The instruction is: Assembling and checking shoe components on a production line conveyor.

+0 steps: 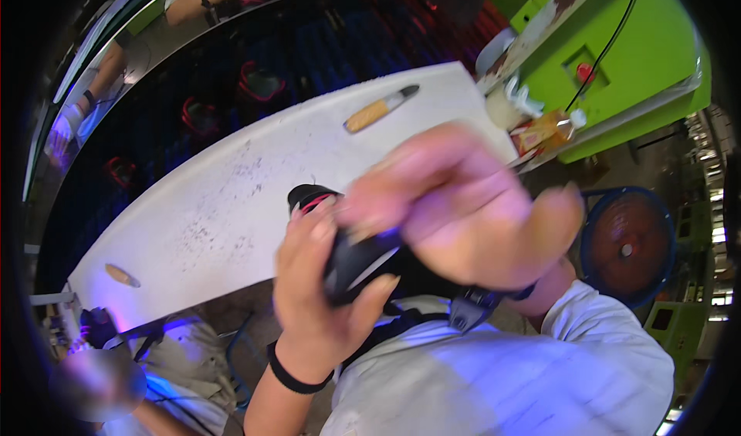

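Note:
A black shoe (363, 260) with pink-red trim near its dark end is held in front of my chest, over the near edge of the white table. My left hand (312, 281), with a black band at the wrist, wraps round its side, thumb apart from the fingers. Above it, my right hand (471, 212) is smeared by motion. Its bent fingers reach the shoe's upper part and its thumb sticks out to the right. Whether those fingers pinch anything cannot be made out. Much of the shoe is hidden behind both hands.
On the white table (231, 196) lie a tan-handled, dark-tipped tool (382, 109) and a small tan piece (122, 275). Beyond runs a dark conveyor carrying red-edged shoes (261, 82). A bottle (544, 133) stands by green machinery (617, 57). Co-workers appear at lower left and upper left.

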